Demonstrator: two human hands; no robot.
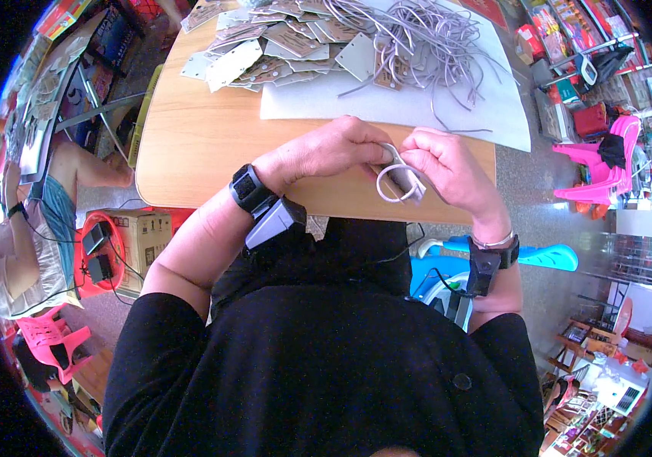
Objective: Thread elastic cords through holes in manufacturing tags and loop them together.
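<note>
Both my hands work close together over the near edge of the wooden table. My left hand (333,151) is closed, thumb and fingers pinching a grey cord (381,194) beside a small flat cardboard tag (402,181). My right hand (448,164) is closed too, its bent fingers gripping the cord close to the tag's other side. The cord curves in a loop below the fingers; how it passes the tag is partly hidden. Farther away lies a heap of flat tags (288,42), brown and white, with holes in them. A tangle of grey cords (436,46) lies to its right.
Under the cords a white sheet (295,103) covers part of the wooden table (196,145). To the left sits another person (21,251) at a separate table. A red bucket (105,251) and a cardboard box (147,244) stand left of me; pink chairs (604,164) are at right.
</note>
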